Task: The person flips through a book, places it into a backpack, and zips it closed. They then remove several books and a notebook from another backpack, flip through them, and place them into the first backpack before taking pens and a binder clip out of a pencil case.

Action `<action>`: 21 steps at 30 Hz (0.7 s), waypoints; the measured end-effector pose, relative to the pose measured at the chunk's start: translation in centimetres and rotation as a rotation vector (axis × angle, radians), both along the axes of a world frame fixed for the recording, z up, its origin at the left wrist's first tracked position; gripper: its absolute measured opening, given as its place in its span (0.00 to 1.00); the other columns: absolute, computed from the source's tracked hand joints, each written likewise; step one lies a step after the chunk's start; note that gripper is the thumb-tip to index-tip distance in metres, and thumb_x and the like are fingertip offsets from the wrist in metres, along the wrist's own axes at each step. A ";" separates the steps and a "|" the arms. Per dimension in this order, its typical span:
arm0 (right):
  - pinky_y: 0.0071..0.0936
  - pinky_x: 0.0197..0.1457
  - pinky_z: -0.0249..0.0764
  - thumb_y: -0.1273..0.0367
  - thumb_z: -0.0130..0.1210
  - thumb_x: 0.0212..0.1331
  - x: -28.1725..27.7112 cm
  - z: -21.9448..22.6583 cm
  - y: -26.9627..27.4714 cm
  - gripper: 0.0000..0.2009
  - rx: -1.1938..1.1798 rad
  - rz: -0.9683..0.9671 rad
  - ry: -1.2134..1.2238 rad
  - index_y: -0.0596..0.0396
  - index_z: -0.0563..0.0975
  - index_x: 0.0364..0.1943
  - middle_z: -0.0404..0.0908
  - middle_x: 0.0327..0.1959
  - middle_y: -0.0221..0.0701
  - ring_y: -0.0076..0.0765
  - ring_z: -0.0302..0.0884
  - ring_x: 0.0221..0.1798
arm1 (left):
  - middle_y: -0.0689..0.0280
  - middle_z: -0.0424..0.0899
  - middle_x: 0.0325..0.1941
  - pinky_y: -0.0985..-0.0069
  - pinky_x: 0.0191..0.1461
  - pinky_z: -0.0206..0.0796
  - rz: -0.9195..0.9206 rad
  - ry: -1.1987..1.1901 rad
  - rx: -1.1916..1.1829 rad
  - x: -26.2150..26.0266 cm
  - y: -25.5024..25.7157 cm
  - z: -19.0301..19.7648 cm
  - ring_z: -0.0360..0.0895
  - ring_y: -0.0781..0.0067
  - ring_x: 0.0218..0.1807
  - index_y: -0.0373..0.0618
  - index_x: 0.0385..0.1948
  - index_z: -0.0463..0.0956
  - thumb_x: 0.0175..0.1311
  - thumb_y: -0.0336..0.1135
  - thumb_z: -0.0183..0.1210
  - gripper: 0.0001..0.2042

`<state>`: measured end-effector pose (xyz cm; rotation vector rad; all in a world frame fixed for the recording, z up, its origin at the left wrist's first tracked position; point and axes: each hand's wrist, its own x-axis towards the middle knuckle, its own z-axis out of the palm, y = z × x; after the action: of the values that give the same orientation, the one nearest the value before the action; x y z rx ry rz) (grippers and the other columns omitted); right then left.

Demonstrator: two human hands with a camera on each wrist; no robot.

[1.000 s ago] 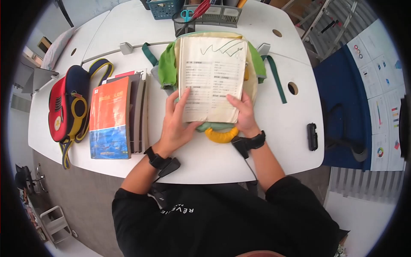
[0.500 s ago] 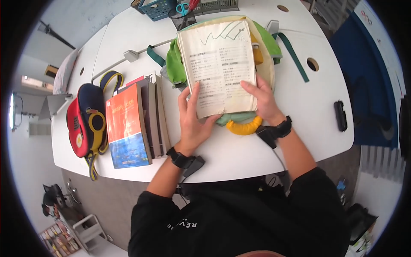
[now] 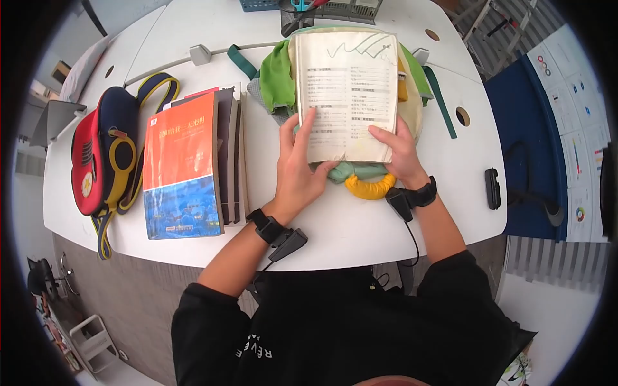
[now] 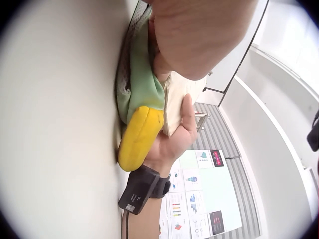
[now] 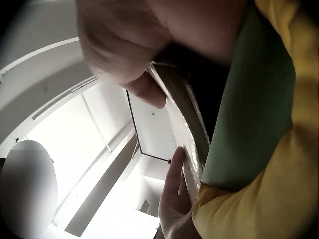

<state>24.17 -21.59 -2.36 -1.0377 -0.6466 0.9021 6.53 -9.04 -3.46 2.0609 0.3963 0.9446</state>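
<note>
A worn paperback book (image 3: 347, 96) lies over a green backpack (image 3: 277, 80), a printed contents page with pen scribbles facing up. My left hand (image 3: 299, 170) grips its lower left corner, fingers along the left edge and thumb at the bottom. On the lower right edge, my right hand (image 3: 400, 149) holds it with the thumb on the page. Just below the book, the bag's yellow padded handle (image 3: 371, 186) sticks out toward me. The right wrist view shows the page edges (image 5: 179, 119) between both hands, close beside the green fabric (image 5: 254, 109). Much of the bag is hidden underneath.
Left of the bag sits a stack of books topped by an orange and blue one (image 3: 181, 161). A red and navy bag (image 3: 109, 154) stands beyond it. Black glasses case-like object (image 3: 492, 188) lies at right. Baskets (image 3: 347, 9) and a pen holder (image 3: 296, 22) are at the back.
The head view has shifted about. Both hands keep their hold on the book, which stays over the green backpack and shows the same page.
</note>
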 end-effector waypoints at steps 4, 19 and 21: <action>0.30 0.68 0.67 0.75 0.53 0.65 -0.2 0.2 -0.3 0.26 0.004 -0.028 -0.002 0.64 0.64 0.67 0.72 0.64 0.40 0.32 0.71 0.65 | 0.51 0.63 0.65 0.63 0.66 0.67 -0.032 0.056 -0.035 0.0 0.2 0.0 0.69 0.49 0.65 0.43 0.71 0.61 0.41 0.20 0.74 0.48; 0.35 0.73 0.64 0.69 0.47 0.72 0.5 -0.2 -1.1 0.28 0.041 0.077 0.225 0.63 0.56 0.72 0.66 0.70 0.42 0.38 0.66 0.71 | 0.49 0.61 0.66 0.62 0.65 0.70 -0.051 0.027 -0.041 -0.6 0.3 0.1 0.69 0.47 0.64 0.42 0.71 0.61 0.41 0.20 0.75 0.47; 0.37 0.74 0.62 0.65 0.43 0.74 0.8 -0.4 -1.1 0.27 0.089 0.136 0.356 0.62 0.55 0.73 0.64 0.72 0.42 0.39 0.64 0.72 | 0.49 0.61 0.66 0.62 0.66 0.69 -0.036 0.021 -0.035 -0.5 0.4 0.2 0.69 0.47 0.65 0.42 0.70 0.62 0.41 0.20 0.75 0.47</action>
<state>24.97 -22.69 -2.81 -0.7354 -0.4558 1.1350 6.02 -8.66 -3.28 2.0412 0.3838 0.8891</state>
